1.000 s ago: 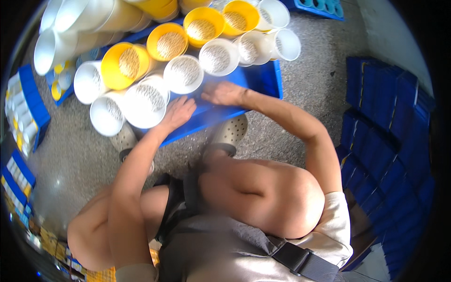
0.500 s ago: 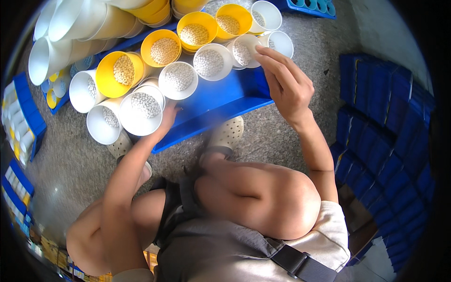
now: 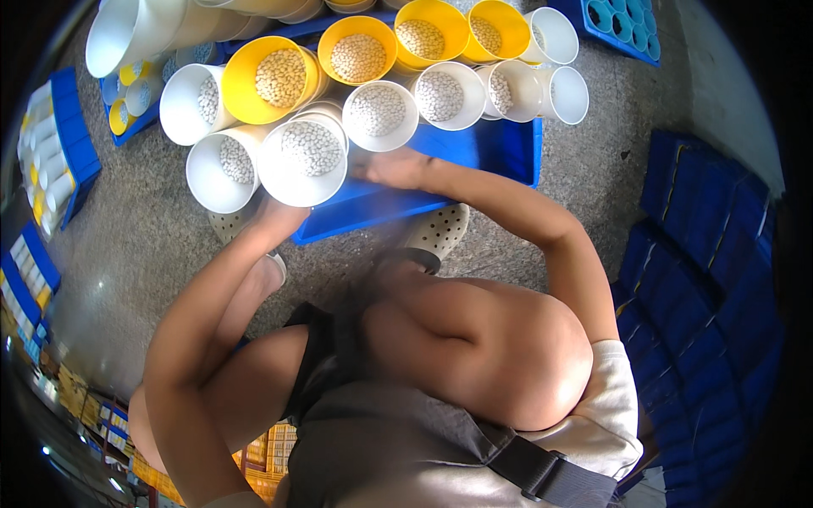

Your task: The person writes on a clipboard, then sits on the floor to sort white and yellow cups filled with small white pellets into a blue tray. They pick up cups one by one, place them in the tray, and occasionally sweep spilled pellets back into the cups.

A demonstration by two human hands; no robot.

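Note:
A large white cup [image 3: 303,161] with a pale, bead-like pattern at its bottom tops a stack at the near edge of the rows. My left hand [image 3: 281,218] is under its near side, with the fingers hidden by the cup. From the right, my right hand [image 3: 396,168] comes up against the same stack; its fingertips are blurred and partly hidden. Another white cup [image 3: 222,173] tilts outward at the left. Below the rows lies a long blue tray [image 3: 457,173], its near wall close to my wrists.
A row of yellow cups [image 3: 357,52] runs behind the white ones. Stacked blue crates [image 3: 677,186] rise at the right. Blue trays of cups [image 3: 72,144] stand at the far left. A blue tray with round light-blue openings [image 3: 622,25] is at the top right.
My right hand has left the white cups at the far right and come down left to the near stack. My left hand has slid further beneath that stack. The view has shifted.

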